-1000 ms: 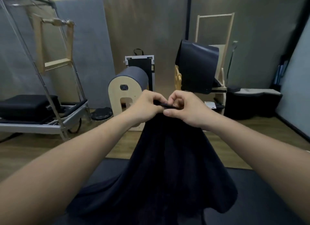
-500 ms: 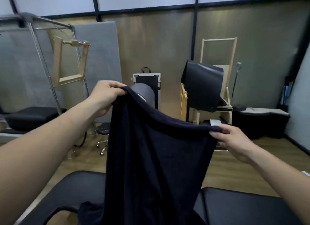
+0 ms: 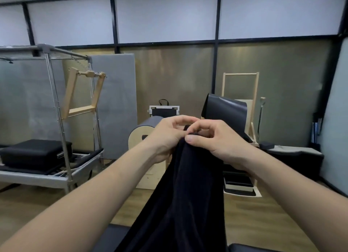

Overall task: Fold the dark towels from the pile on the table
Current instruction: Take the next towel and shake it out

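Note:
A dark towel (image 3: pixel 180 195) hangs in front of me, doubled lengthwise into a narrow drape that runs down past the bottom edge of the head view. My left hand (image 3: pixel 169 137) and my right hand (image 3: pixel 214 139) meet at its top, held out at arm's length. Both pinch the towel's upper edge between thumb and fingers, the two corners brought together. The black padded table (image 3: pixel 113 236) shows only as a strip below the towel. The pile of towels is out of sight.
A metal-framed exercise bed (image 3: pixel 47 169) with a black box stands at the left. Straight ahead are a wooden barrel (image 3: pixel 143 135) and a wooden chair frame with a black pad (image 3: pixel 226 110). A low black bench (image 3: pixel 293 157) sits at the right on the wood floor.
Half a second ago my hands held the towel spread wide apart. They have come together in the middle, so the towel now hangs doubled and narrow. The view has tilted upward.

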{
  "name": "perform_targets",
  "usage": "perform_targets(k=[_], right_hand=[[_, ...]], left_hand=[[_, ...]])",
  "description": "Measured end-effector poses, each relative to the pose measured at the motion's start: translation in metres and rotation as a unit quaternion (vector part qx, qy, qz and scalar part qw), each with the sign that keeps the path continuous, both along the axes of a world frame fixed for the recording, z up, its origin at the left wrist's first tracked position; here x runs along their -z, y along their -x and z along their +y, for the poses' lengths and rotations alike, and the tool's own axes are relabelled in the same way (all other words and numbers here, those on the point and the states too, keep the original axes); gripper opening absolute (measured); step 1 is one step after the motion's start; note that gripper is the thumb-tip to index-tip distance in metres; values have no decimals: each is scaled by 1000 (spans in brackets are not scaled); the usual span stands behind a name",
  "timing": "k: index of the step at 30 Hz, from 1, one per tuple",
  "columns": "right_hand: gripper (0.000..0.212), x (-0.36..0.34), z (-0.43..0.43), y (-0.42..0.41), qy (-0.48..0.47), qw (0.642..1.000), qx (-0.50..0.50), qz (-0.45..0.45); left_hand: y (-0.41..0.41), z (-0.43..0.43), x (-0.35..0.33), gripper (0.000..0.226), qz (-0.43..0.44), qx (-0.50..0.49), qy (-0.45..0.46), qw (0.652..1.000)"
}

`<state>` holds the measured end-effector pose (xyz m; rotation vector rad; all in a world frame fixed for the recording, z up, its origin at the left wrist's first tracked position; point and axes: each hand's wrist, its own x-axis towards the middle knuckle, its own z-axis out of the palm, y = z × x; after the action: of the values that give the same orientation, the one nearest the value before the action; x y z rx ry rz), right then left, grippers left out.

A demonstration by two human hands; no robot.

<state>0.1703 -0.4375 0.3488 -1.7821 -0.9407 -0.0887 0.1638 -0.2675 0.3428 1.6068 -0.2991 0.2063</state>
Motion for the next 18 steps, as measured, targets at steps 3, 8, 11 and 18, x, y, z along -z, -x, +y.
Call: perform_targets(k=[3,8,11,18], right_hand=[[15,1,1,-9,-53,995,78,-27],[11,-2,-5,-12,-76,987,137,-44],[10,-6,-9,-11,-71,984,156,-49],[14,9,-5,-19,-62,971,224,-49]], left_hand=[[-1,-14,0,22,44,-3,111,993],[2,-17,7,19,67,36,129,989],[2,-21,10,19,68,22,103,992],[12,-28,23,24,56,56,154,985]])
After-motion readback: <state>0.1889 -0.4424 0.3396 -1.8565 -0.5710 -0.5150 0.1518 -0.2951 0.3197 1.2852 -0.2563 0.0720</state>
